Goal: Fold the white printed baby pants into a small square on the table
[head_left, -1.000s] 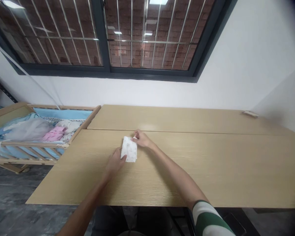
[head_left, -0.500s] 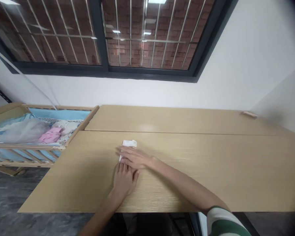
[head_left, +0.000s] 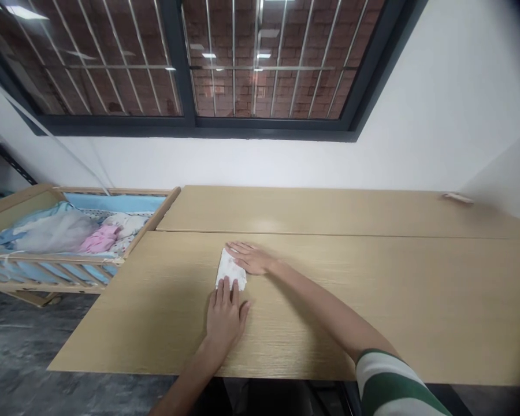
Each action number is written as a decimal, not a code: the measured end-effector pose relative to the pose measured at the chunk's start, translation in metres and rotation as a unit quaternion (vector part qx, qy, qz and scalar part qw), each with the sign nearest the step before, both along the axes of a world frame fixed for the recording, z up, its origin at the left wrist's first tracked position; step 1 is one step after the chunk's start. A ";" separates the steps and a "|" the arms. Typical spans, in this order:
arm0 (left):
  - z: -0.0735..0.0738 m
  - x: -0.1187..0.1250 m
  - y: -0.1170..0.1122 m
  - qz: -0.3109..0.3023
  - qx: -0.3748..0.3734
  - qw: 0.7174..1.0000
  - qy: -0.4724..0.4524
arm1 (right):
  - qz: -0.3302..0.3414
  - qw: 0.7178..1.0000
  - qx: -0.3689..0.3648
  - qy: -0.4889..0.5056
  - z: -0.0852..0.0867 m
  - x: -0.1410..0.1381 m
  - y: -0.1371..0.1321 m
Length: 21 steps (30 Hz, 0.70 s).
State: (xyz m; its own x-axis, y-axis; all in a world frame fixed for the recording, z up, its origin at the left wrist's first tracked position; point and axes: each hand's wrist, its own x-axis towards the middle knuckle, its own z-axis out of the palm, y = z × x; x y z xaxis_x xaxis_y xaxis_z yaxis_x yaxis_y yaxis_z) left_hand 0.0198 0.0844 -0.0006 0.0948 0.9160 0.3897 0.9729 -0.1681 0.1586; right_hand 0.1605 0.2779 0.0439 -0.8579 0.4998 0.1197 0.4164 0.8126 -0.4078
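A small white sheet, looking like paper or a tissue (head_left: 230, 270), lies flat on the pale wooden table (head_left: 329, 300). My left hand (head_left: 224, 315) rests palm down at its near edge, fingertips on the sheet and fingers extended. At the far right corner of the sheet lies my right hand (head_left: 252, 258), flat with its fingers stretched to the left over the top edge. Neither hand grips anything. The middle of the sheet shows between the two hands, with faint marks on it.
Left of the table stands a wooden crib (head_left: 125, 254) with blue lining, holding a pink cloth (head_left: 101, 238) and other bedding. A small pale object (head_left: 458, 198) lies at the table's far right. Behind rises a white wall with a barred window (head_left: 268, 69).
My right hand has moved from across the middle of the sheet to its far edge, uncovering the centre. My left hand stays at the near edge. The camera view has shifted slightly.
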 end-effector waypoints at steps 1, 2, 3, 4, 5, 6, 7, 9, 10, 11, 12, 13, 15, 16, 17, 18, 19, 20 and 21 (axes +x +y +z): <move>0.000 0.001 0.000 0.001 0.000 1.000 -0.003 | -0.006 1.000 0.000 0.004 -0.001 0.000 0.003; 0.000 0.002 -0.001 0.002 0.000 1.000 -0.006 | -0.009 1.000 0.001 0.008 -0.002 0.000 0.004; 0.002 0.003 0.000 0.003 -0.001 1.000 -0.007 | -0.011 1.000 0.004 0.009 -0.004 0.000 0.003; 0.004 0.002 0.001 0.002 -0.001 1.000 -0.007 | -0.014 1.000 0.009 0.008 -0.004 -0.001 0.002; 0.007 0.000 0.003 -0.001 -0.003 1.000 -0.008 | -0.022 1.000 0.013 0.006 -0.005 -0.001 -0.001; 0.011 -0.004 0.007 -0.006 -0.007 1.000 -0.011 | -0.036 0.999 0.015 0.002 -0.005 -0.002 -0.004; 0.016 -0.009 0.012 -0.009 -0.016 1.000 -0.017 | -0.056 0.998 0.016 -0.001 -0.004 -0.002 -0.008; 0.026 -0.024 0.025 0.013 -0.050 0.998 -0.032 | -0.117 0.993 0.019 0.010 -0.002 -0.002 -0.016; 0.031 -0.032 0.032 0.038 -0.068 0.996 -0.038 | -0.150 0.988 0.020 0.021 -0.002 -0.002 -0.019; 0.036 -0.040 0.039 0.068 -0.083 0.993 -0.042 | -0.180 0.983 0.021 0.035 -0.001 -0.002 -0.022; 0.039 -0.046 0.047 0.096 -0.093 0.990 -0.044 | -0.205 0.977 0.020 0.049 0.000 -0.001 -0.025; 0.041 -0.051 0.053 0.116 -0.099 0.987 -0.045 | -0.225 0.972 0.017 0.062 0.000 -0.001 -0.027; 0.043 -0.055 0.063 0.125 -0.108 0.985 -0.055 | -0.247 0.965 0.007 0.084 0.000 0.000 -0.030; 0.042 -0.054 0.067 0.120 -0.116 0.984 -0.064 | -0.254 0.963 0.004 0.094 0.000 -0.001 -0.031; 0.041 -0.053 0.070 0.112 -0.126 0.983 -0.076 | -0.260 0.960 0.003 0.102 0.000 -0.002 -0.034; 0.041 -0.051 0.071 0.102 -0.136 0.981 -0.089 | -0.269 0.957 0.003 0.107 0.001 -0.003 -0.036; 0.040 -0.049 0.071 0.091 -0.146 0.980 -0.104 | -0.280 0.954 0.004 0.109 0.002 -0.005 -0.040; 0.041 -0.049 0.069 0.080 -0.154 0.978 -0.119 | -0.292 0.950 0.003 0.108 0.004 -0.008 -0.046; 0.042 -0.050 0.065 0.069 -0.162 0.975 -0.132 | -0.303 0.947 0.002 0.107 0.006 -0.012 -0.052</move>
